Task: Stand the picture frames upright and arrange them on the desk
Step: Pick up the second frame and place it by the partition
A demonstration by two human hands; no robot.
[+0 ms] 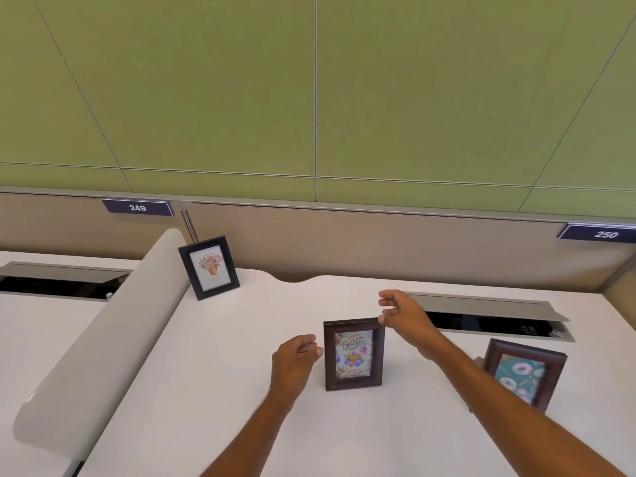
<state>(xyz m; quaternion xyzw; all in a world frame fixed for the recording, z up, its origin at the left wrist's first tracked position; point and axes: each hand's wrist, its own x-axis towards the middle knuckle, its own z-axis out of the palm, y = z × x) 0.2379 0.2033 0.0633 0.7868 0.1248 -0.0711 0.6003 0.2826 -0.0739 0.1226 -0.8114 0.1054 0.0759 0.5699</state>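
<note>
White tabletop (223,356), three picture frames standing upright on it. Middle one, brown birthday frame (353,354), stands near tabletop centre, facing the camera. Right hand (404,313) at its top right corner, fingers spread loosely, open, a fingertip at or touching the corner; holds nothing firmly, actual contact hard to tell. Left hand (296,356) just beside the frame's left edge, fingers curled in loosely, half closed, gripping nothing; a small gap shows between it and the frame. Black flower frame (209,267) stands at the back left, next to the grey divider (96,339), tilted slightly. Brown donut frame (525,373) stands at the right, partly hidden behind the right forearm, near an open cable tray (495,316). All three frames well apart. Number plates 249 (137,207) and 250 (604,234) on the rear panel.
</note>
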